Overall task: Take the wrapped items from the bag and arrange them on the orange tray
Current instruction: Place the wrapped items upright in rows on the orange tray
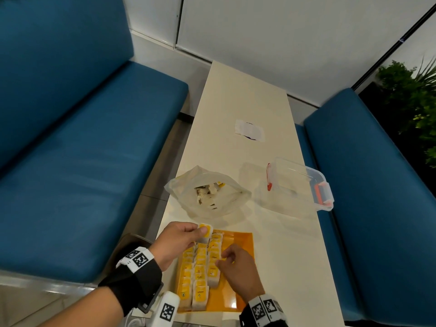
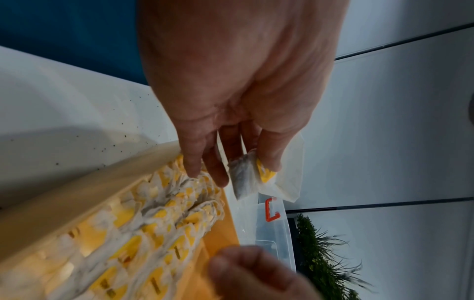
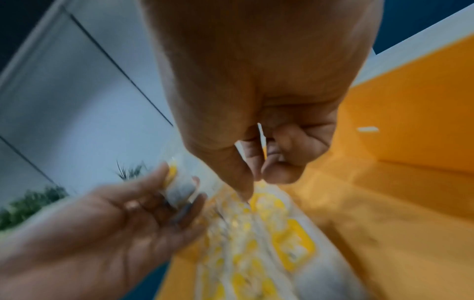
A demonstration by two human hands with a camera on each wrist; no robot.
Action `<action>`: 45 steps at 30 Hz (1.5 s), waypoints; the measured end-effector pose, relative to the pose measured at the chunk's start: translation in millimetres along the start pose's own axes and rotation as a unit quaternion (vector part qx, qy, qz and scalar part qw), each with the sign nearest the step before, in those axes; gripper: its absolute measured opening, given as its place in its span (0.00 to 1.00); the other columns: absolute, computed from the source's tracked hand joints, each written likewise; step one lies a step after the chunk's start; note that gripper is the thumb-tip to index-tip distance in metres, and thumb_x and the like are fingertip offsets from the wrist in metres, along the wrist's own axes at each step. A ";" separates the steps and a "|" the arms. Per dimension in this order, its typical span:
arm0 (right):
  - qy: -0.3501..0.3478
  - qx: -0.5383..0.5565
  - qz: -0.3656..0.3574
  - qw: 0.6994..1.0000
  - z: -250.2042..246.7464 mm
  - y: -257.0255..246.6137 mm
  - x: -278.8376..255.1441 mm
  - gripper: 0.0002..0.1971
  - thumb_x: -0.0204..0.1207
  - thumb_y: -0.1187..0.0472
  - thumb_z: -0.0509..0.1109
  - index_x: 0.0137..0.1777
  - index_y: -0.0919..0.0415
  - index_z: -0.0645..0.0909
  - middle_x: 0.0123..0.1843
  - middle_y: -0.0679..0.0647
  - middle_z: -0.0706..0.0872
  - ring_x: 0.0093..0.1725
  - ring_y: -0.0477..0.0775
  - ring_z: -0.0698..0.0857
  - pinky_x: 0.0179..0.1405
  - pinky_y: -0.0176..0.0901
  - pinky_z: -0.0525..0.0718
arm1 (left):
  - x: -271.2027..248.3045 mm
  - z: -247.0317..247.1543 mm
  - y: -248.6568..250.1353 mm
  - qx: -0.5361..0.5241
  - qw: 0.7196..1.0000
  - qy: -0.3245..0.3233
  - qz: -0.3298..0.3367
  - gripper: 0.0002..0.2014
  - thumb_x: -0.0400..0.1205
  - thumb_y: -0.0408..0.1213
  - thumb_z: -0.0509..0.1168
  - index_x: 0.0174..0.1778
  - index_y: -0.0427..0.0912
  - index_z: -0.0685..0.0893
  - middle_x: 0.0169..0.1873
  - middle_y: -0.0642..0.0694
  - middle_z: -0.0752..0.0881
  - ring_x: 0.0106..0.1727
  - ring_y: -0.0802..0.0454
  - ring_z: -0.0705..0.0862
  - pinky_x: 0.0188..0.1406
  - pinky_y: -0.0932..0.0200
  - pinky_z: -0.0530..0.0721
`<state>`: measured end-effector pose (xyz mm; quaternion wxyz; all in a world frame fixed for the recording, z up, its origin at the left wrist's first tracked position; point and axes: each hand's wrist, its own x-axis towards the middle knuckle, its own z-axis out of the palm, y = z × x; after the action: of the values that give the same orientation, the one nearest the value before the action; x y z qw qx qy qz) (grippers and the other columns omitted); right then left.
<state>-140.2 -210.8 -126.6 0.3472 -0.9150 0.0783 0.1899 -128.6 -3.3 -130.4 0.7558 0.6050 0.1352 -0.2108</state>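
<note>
The left hand [image 1: 175,239] pinched a wrapped packet [image 1: 204,233] over the orange tray's [image 1: 238,241] far left corner; the right hand [image 1: 238,270] hovered loosely curled above the rows [image 1: 200,274].

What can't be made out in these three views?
- Head view: how many wrapped items remain in the bag; folds hide them.
- Right wrist view: whether the right hand pinches an item; motion blur and curled fingers.
- Head view: print on the paper slip; too small.
- Head view: the orange tray's near left corner; the left wrist covers it.

Bag [image 1: 207,192] behind tray [image 1: 238,300]; container [image 1: 299,185] right of bag.
</note>
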 end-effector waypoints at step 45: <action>-0.142 0.101 0.063 0.983 -18.5 13.0 -22.4 0.04 0.77 0.71 0.72 0.44 0.65 0.79 0.27 0.59 0.87 0.18 0.45 0.79 0.20 0.37 0.76 | -2.6 -37.2 -10.4 0.204 0.969 0.120 0.072 0.18 0.83 0.39 0.73 0.65 0.63 0.83 0.65 0.57 0.81 0.60 0.53 0.86 0.53 0.56 0.86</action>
<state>-158.9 -232.5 -112.8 0.4327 -0.8322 0.1040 0.3307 -134.1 31.4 -146.7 0.6078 0.7756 0.1347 -0.1047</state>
